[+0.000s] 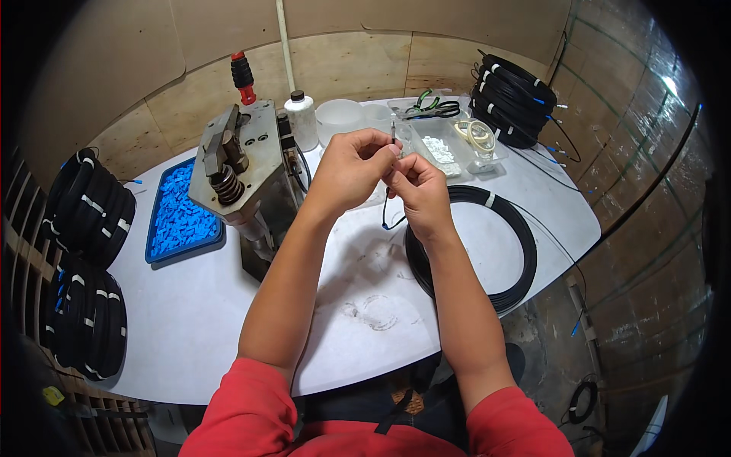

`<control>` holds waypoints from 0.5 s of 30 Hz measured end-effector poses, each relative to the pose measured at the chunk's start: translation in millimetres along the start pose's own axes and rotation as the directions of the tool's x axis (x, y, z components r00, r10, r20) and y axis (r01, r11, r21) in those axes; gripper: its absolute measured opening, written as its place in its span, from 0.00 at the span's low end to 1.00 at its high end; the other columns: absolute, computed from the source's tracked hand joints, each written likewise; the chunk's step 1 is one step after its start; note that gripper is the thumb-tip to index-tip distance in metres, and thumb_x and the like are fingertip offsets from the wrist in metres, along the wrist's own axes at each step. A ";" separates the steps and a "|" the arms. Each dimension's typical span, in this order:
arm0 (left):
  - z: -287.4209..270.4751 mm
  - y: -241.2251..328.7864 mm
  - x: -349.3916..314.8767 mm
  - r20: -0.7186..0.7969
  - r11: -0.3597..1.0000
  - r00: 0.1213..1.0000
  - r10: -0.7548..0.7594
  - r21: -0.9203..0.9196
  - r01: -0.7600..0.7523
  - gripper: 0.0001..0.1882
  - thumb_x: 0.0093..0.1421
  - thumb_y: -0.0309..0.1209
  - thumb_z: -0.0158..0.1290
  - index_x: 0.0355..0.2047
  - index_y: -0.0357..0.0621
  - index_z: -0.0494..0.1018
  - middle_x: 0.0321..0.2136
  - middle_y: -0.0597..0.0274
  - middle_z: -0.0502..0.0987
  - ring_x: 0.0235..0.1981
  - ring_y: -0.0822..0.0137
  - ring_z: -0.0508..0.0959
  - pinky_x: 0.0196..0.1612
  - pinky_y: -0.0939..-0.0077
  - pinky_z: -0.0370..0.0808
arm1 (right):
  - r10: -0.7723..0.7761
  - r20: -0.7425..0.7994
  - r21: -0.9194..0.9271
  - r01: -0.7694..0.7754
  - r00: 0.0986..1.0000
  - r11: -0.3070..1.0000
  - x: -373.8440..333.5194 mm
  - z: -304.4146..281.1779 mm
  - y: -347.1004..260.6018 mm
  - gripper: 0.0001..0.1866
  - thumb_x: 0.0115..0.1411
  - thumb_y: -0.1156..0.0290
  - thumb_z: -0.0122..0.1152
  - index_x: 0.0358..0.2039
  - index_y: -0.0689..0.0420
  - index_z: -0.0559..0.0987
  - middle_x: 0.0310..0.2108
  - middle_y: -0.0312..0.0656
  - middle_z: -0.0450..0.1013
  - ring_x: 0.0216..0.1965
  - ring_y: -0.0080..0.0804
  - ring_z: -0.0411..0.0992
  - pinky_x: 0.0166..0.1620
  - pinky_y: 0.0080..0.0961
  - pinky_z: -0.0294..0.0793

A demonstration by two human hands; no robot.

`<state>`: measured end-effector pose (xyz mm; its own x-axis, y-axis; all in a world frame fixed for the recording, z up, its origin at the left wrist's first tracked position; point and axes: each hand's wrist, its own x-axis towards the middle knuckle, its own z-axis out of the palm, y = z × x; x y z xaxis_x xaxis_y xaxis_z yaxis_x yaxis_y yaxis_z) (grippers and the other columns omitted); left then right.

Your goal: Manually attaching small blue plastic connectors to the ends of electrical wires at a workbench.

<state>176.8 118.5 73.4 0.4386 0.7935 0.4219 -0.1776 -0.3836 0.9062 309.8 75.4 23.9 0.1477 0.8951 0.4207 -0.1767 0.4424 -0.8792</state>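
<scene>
My left hand [352, 169] pinches a thin black cable end [394, 131] between thumb and fingertips, above the middle of the white table. Its pale, narrow tip points upward past the fingers. Just below and to the right, my right hand [420, 192] is closed with its fingertips against the same cable end, close to the left thumb. The fingers cover most of the gripped part. Below the hands hangs a short cable loop with a small blue piece [387, 226]. A coil of black cable [527, 251] lies flat on the table, partly behind my right forearm.
Left of my arms stands a metal press [255, 152] with a red-black handle. Beside it, a blue tray [190, 257] holds small blue parts. Behind are a white bottle [302, 122], clear tubs, pliers and scissors [438, 111]. Cable coils [512, 103] are stacked back right and at left.
</scene>
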 end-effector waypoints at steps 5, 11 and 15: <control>-0.6 1.9 -0.9 0.005 1.000 1.000 -0.004 0.014 0.004 0.09 0.59 0.28 0.54 0.33 0.30 0.75 0.23 0.61 0.78 0.24 0.75 0.75 0.28 0.79 0.73 | 0.001 0.000 0.005 -0.001 1.000 1.000 0.2 0.4 1.6 0.10 0.58 0.67 0.66 0.27 0.56 0.74 0.24 0.31 0.71 0.25 0.17 0.66 0.31 0.15 0.66; -0.7 -0.9 0.1 0.013 1.000 1.000 -0.011 0.011 0.010 0.10 0.60 0.28 0.53 0.33 0.30 0.75 0.24 0.61 0.78 0.24 0.75 0.75 0.29 0.79 0.73 | -0.002 0.003 0.004 0.002 1.000 1.000 -0.2 -0.4 1.7 0.09 0.58 0.69 0.66 0.27 0.56 0.74 0.24 0.31 0.71 0.25 0.17 0.66 0.31 0.15 0.67; -1.2 -2.5 1.3 0.011 1.000 1.000 -0.015 0.015 0.014 0.10 0.60 0.28 0.53 0.34 0.30 0.75 0.25 0.61 0.78 0.24 0.75 0.75 0.29 0.79 0.73 | -0.003 -0.002 0.013 0.003 1.000 1.000 -0.1 0.3 1.6 0.09 0.58 0.69 0.65 0.27 0.56 0.73 0.24 0.31 0.71 0.25 0.17 0.66 0.31 0.15 0.67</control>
<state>176.8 121.0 71.7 0.4507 0.7938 0.4084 -0.1578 -0.3794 0.9117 309.1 76.0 22.5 0.1501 0.8935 0.4232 -0.1893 0.4461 -0.8748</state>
